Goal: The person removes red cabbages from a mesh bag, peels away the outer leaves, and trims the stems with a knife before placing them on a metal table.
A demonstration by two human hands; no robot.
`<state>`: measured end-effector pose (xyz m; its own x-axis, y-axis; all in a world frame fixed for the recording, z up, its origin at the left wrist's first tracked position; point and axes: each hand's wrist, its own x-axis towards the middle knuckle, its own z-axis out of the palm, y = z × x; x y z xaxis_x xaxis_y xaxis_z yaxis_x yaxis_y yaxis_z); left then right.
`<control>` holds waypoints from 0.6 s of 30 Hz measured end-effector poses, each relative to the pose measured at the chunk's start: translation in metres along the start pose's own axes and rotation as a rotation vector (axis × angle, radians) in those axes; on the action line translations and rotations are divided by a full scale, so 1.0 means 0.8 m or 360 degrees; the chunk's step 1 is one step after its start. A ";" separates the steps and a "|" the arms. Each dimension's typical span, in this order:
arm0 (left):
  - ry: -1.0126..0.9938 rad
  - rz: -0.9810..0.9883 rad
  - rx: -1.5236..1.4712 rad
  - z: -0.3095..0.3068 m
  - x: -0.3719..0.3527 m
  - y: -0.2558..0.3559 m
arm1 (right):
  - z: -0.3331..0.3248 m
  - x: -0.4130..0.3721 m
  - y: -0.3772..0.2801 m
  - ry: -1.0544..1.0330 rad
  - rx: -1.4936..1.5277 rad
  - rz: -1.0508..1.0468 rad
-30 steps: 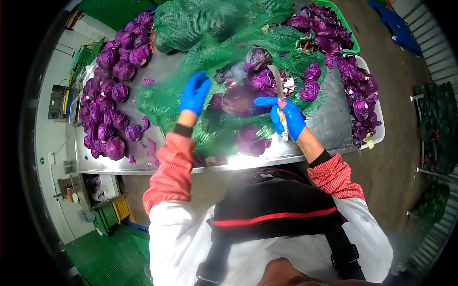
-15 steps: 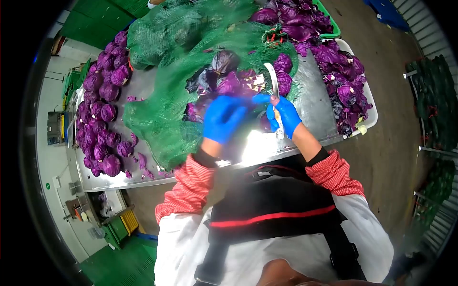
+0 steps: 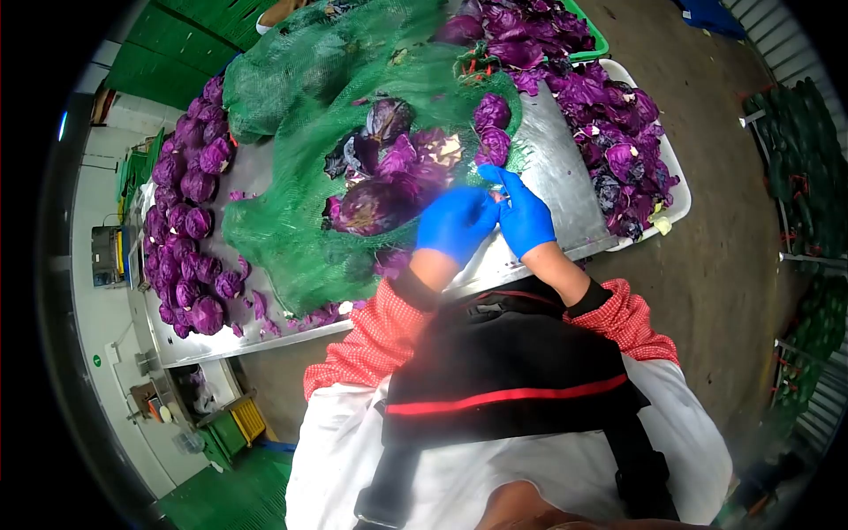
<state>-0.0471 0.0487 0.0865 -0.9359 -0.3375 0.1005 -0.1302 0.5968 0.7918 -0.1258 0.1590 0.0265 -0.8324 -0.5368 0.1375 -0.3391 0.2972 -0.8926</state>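
My left hand (image 3: 458,223) and my right hand (image 3: 526,216), both in blue gloves, meet over the near edge of the metal table (image 3: 565,168). Their fingers are bent together around something small that is mostly hidden between them. Left of my hands, a large red cabbage (image 3: 375,208) lies on the green mesh netting (image 3: 296,208). Beyond it are loose dark leaves and another cabbage (image 3: 389,119). Two small cabbages (image 3: 493,128) sit just past my right hand.
Many cabbages (image 3: 199,185) line the table's left side. A white tub (image 3: 678,190) of purple leaves stands at the right, with a green crate (image 3: 601,40) behind it. Part of another person's hand (image 3: 281,12) shows at the top. Green sacks (image 3: 799,177) hang at far right.
My left hand has moved right, up against my right hand. The curved knife in my right hand no longer shows. The large cabbage is now plainly visible, and the view has shifted a little.
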 end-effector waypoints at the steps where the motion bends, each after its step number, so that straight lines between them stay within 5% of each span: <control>1: -0.0035 -0.0008 0.0002 0.006 0.000 -0.002 | -0.006 -0.002 0.002 -0.0054 0.0019 0.0052; 7: 0.0095 0.0355 0.0122 0.025 0.003 0.007 | -0.035 -0.004 0.022 -0.0355 0.0133 0.0259; 12: 0.0161 0.0345 -0.0047 0.054 -0.001 0.007 | -0.069 -0.007 0.014 -0.0369 0.0020 0.0349; 16: 0.0221 0.0345 0.0013 0.068 -0.002 0.013 | -0.090 -0.006 0.008 -0.0729 0.0922 0.0827; 18: 0.0170 0.0318 -0.0051 0.071 -0.002 0.015 | -0.098 -0.007 0.007 -0.0760 0.0839 0.0878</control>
<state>-0.0656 0.0976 0.0620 -0.9018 -0.2911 0.3194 0.0667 0.6365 0.7684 -0.1571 0.2257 0.0548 -0.5069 -0.7309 -0.4570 0.3977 0.2721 -0.8762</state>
